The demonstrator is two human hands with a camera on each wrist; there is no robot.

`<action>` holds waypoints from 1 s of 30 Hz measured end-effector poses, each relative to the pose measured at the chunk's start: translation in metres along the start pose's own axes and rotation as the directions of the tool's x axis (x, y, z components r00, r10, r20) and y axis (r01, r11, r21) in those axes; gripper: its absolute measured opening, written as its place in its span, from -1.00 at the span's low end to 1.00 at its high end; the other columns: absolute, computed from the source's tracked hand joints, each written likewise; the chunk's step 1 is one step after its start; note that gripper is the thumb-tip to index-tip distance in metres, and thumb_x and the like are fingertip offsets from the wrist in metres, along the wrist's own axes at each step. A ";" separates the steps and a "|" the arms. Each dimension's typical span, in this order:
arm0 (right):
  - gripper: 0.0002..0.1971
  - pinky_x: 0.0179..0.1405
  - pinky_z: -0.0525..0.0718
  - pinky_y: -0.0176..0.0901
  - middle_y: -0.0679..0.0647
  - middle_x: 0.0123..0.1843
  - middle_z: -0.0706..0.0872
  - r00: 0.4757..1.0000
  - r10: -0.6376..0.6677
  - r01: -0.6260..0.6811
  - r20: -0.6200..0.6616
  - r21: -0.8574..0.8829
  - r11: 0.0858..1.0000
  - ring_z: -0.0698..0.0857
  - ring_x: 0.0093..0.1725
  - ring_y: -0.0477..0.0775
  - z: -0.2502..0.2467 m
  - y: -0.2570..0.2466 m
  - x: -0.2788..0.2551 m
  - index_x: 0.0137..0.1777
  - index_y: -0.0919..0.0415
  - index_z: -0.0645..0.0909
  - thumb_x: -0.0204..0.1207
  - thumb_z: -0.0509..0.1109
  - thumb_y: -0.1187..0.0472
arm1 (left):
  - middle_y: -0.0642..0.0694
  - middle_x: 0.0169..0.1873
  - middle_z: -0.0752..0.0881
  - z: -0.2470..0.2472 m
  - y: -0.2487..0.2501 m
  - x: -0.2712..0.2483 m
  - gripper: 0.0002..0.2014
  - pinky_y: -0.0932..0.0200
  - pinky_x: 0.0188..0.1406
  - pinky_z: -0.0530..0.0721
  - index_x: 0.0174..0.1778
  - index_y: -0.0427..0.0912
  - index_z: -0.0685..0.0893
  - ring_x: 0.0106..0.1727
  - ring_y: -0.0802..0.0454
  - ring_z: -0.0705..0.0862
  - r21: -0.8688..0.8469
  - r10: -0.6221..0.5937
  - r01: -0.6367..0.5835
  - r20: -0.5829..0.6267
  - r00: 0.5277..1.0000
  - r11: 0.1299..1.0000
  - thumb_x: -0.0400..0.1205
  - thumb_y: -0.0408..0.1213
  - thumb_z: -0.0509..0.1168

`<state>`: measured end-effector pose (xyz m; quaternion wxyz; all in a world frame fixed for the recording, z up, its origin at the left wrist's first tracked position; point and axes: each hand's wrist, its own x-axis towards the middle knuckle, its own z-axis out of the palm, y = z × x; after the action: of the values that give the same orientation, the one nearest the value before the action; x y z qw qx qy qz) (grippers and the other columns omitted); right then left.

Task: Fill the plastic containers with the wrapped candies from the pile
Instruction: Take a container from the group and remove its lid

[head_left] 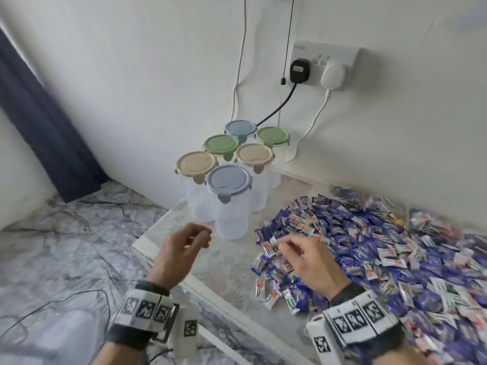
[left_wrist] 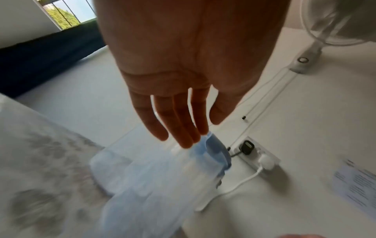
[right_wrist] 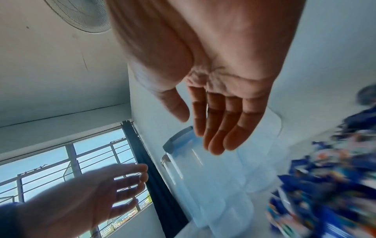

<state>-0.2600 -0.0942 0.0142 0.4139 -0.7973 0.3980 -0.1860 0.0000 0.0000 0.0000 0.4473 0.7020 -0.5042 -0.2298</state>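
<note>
**Hands empty above table, containers lidded**

Sprawling pile of blue-and-white wrapped candies [head_left: 382, 246] across the table's right side. Six clear lidded plastic containers [head_left: 229, 204] clustered at far-left corner. Left hand [head_left: 179, 251], right hand [head_left: 308, 262]: both relaxed, empty, hovering before nearest blue-lidded container.

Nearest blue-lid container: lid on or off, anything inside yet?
Lid on, empty. The blue lid sits flat on the nearest container, front tab down; the clear wall shows no candies inside.
</note>
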 end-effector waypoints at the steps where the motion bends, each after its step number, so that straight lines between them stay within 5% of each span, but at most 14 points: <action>1: -0.81 -0.18 0.72 -0.27 0.02 -0.18 0.77 0.997 -0.009 0.010 -0.077 0.019 1.000 0.72 -0.23 -0.08 0.002 -0.006 0.024 -0.01 0.14 0.70 0.69 0.28 0.12 | 0.02 -0.20 0.82 -0.003 0.001 0.019 -0.89 0.22 -0.17 0.72 -0.01 -0.12 0.74 -0.18 0.16 0.80 -0.054 -0.013 0.009 -0.072 0.997 0.999 0.71 -0.32 0.29; 4: -0.72 -0.07 0.76 0.07 0.06 -0.21 0.79 0.962 0.042 -0.029 -0.271 0.053 0.998 0.76 -0.21 0.05 0.003 -0.024 0.088 -0.17 0.16 0.66 0.68 0.28 0.03 | -0.11 -0.07 0.80 -0.007 0.010 0.069 -0.82 0.12 -0.15 0.70 0.12 -0.20 0.71 -0.11 0.03 0.79 -0.196 -0.179 0.143 -0.177 0.968 0.970 0.75 -0.24 0.23; 7: -0.57 -0.04 0.77 0.23 0.07 -0.26 0.80 0.939 0.148 -0.104 -0.310 0.154 0.983 0.80 -0.24 0.13 0.009 -0.030 0.127 -0.19 0.25 0.68 0.62 0.28 -0.13 | -0.19 0.01 0.77 0.004 0.010 0.095 -0.68 0.05 -0.09 0.67 0.19 -0.32 0.67 -0.13 -0.01 0.76 -0.359 -0.348 0.298 -0.081 0.934 0.885 0.77 -0.13 0.21; 12: -0.55 -0.22 0.78 0.03 0.17 -0.18 0.74 0.942 0.274 -0.192 -0.194 0.357 0.914 0.76 -0.35 0.12 0.012 -0.035 0.151 -0.08 0.35 0.66 0.64 0.30 -0.11 | -0.23 -0.05 0.74 0.013 0.020 0.106 -0.63 0.00 -0.01 0.70 0.03 -0.28 0.67 -0.15 -0.05 0.73 -0.418 -0.390 0.339 -0.040 0.920 0.843 0.78 -0.03 0.16; 18: -0.67 -0.39 0.70 -0.14 0.16 -0.27 0.68 0.951 0.297 -0.219 -0.088 0.486 0.846 0.71 -0.43 0.08 0.001 -0.030 0.155 -0.22 0.27 0.59 0.61 0.40 0.00 | -0.18 -0.19 0.69 0.014 0.026 0.102 -0.55 -0.01 -0.11 0.71 -0.04 -0.29 0.63 -0.27 -0.05 0.73 -0.358 -0.424 0.400 0.012 0.906 0.844 0.74 0.09 0.16; 24: -0.69 -0.38 0.70 -0.15 0.12 -0.36 0.63 0.963 0.267 -0.237 0.032 0.569 0.787 0.67 -0.41 0.09 -0.002 -0.031 0.146 -0.26 0.28 0.58 0.57 0.46 0.05 | -0.10 -0.28 0.61 0.011 0.025 0.097 -0.57 0.02 -0.16 0.69 -0.06 -0.25 0.60 -0.31 0.01 0.64 -0.397 -0.414 0.387 0.020 0.910 0.832 0.68 0.13 0.25; 30: -0.72 -0.31 0.66 -0.08 0.07 -0.34 0.62 0.942 0.255 -0.334 0.217 0.641 0.691 0.65 -0.36 0.06 -0.002 -0.017 0.137 -0.10 0.25 0.58 0.53 0.48 0.02 | -0.01 -0.37 0.58 0.008 0.013 0.092 -0.66 0.04 -0.07 0.71 -0.15 -0.15 0.64 -0.32 0.08 0.60 -0.495 -0.454 0.475 0.171 0.874 0.728 0.63 0.09 0.34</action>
<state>-0.1687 -0.1968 0.0246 0.7179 -0.5298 0.4035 -0.2027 0.0229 -0.0879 0.0192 0.5392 0.6525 -0.2392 -0.4756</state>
